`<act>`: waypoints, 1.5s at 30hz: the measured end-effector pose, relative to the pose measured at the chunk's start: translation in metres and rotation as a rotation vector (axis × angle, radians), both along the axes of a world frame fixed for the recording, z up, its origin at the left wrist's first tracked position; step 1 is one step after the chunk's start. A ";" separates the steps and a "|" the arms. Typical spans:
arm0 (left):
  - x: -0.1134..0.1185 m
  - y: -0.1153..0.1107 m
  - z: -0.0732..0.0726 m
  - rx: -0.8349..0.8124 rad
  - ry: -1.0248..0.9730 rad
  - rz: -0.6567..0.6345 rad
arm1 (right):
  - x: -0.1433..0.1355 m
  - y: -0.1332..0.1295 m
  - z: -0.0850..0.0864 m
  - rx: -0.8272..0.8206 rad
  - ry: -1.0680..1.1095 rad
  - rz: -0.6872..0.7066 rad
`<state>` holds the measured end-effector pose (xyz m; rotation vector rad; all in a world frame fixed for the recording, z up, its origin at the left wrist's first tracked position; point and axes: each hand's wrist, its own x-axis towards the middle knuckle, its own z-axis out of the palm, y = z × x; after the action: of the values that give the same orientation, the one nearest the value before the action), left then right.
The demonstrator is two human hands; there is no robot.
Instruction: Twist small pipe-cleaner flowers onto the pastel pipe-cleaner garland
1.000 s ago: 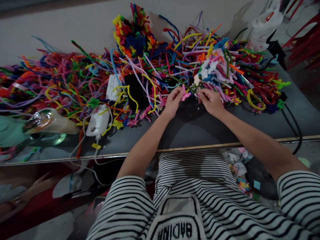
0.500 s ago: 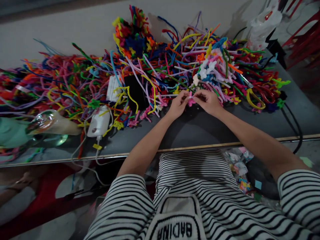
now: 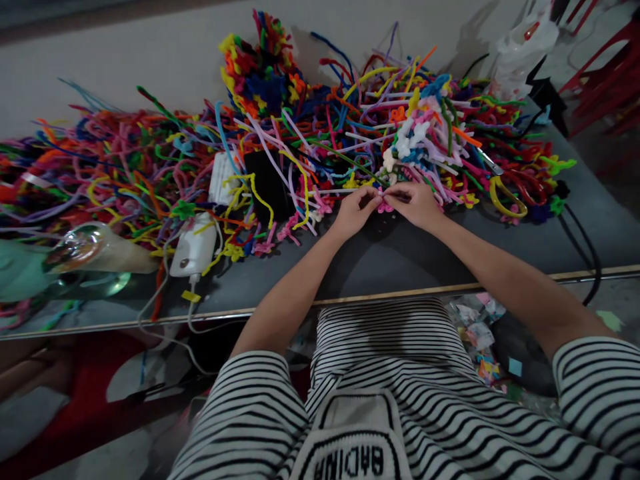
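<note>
A small pink pipe cleaner piece (image 3: 385, 207) is pinched between my two hands, just above the dark table. My left hand (image 3: 357, 210) closes thumb and forefinger on its left side. From the right, my right hand (image 3: 414, 203) pinches it too, its fingertips almost touching the left ones. Part of the piece is hidden by the fingers. Right behind my hands lies a bundle of white, pink and blue pipe cleaner flowers (image 3: 415, 137). Loose pipe cleaners (image 3: 165, 143) in many colours are heaped along the back of the table.
Scissors with a yellow handle (image 3: 505, 199) lie at right. To the left are a black phone-like slab (image 3: 270, 190), a white power bank (image 3: 195, 247) with a cable over the edge, and a clear plastic cup (image 3: 100, 247). A white plastic bag (image 3: 525, 53) stands at back right.
My fingertips have drawn closer together over the pink piece, covering its upper part. The view has shifted slightly; the things on the table stay where they were.
</note>
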<state>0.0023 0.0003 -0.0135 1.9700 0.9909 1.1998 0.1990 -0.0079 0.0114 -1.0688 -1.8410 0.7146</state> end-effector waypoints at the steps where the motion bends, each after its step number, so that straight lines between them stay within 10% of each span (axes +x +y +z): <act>1: 0.000 -0.001 0.001 -0.002 0.000 0.008 | 0.000 0.000 0.000 -0.002 -0.004 0.003; 28: 0.000 -0.003 0.006 0.037 0.079 0.134 | 0.001 0.000 0.000 0.002 -0.066 0.014; 38: -0.004 -0.004 0.010 0.012 0.073 -0.035 | 0.006 0.000 0.006 0.028 -0.067 0.108; 45: -0.003 -0.009 0.009 0.075 0.069 0.240 | 0.009 0.005 0.000 -0.037 -0.093 0.076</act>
<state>-0.0002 -0.0089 -0.0041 2.0049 1.2630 1.3213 0.2081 -0.0028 0.0117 -1.0767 -1.9635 0.7578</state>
